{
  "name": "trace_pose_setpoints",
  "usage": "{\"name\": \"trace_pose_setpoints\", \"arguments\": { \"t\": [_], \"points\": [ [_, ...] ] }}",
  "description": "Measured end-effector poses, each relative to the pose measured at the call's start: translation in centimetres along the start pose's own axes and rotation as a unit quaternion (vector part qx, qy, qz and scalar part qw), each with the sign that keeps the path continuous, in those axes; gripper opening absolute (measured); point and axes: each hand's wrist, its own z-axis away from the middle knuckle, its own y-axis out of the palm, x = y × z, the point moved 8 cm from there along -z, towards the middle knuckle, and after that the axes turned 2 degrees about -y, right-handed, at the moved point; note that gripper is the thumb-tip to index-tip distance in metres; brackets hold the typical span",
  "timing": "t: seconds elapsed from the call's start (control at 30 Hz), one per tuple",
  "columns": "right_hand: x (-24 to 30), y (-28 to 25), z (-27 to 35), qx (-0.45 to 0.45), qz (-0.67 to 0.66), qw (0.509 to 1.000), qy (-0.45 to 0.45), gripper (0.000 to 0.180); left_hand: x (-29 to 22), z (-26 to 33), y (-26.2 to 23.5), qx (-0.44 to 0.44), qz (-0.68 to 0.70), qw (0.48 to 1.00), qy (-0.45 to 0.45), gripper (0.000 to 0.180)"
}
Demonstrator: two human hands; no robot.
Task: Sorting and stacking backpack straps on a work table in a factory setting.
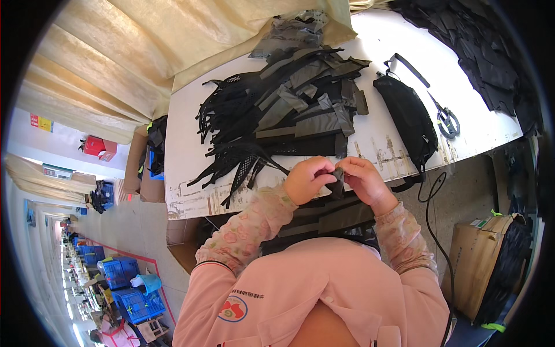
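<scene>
Close together at the table's front edge, my left hand (309,179) and my right hand (365,180) both pinch a small dark grey fabric piece (336,186). My fingers cover part of it. More black and grey fabric pieces (341,218) lie across my lap below. Just beyond my hands, a loose pile of black mesh and grey fabric strips (289,107) spreads over the white table (188,113). Some mesh straps (237,168) trail toward the front edge, left of my hands. To the right of the pile lies a black zippered waist bag (407,115) with its strap.
Dark-handled scissors (448,122) lie right of the bag. A clear plastic bag (292,34) and a heap of black fabric (468,52) sit farther back. A black cable (435,231) hangs past a cardboard box (477,266). Beige curtains (115,52) and blue crates (136,303) are at left.
</scene>
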Motion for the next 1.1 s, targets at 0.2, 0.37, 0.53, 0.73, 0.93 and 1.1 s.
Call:
{"name": "trace_pose_setpoints", "arguments": {
  "t": [0.2,0.37,0.53,0.73,0.93,1.1],
  "points": [
    [-0.6,2.9,1.9,0.174,0.06,0.982,0.045,0.031,-0.3,-0.1,-1.8,-0.002,0.066,0.997,0.034,0.017],
    [-0.2,3.1,1.7,0.157,-0.016,0.987,0.003,0.018,-1.4,-0.4,-3.0,-0.018,-0.001,0.998,0.061,0.021],
    [0.7,1.1,1.1,0.0,0.209,0.97,-0.126,0.006,-2.4,-0.5,-2.9,0.042,-0.009,0.996,0.076,0.022],
    [2.5,0.3,0.8,-0.127,0.406,0.883,-0.196,0.009,0.0,-0.7,-1.4,0.014,0.067,0.995,-0.07,0.025],
    [5.1,-0.3,1.4,-0.133,0.265,0.935,-0.196,0.009,2.9,-0.2,-1.7,0.083,0.015,0.975,-0.205,0.029],
    [3.6,2.4,1.1,0.005,0.37,0.911,-0.181,0.013,3.0,0.1,-0.8,0.069,0.157,0.959,-0.224,0.031]
  ]
}}
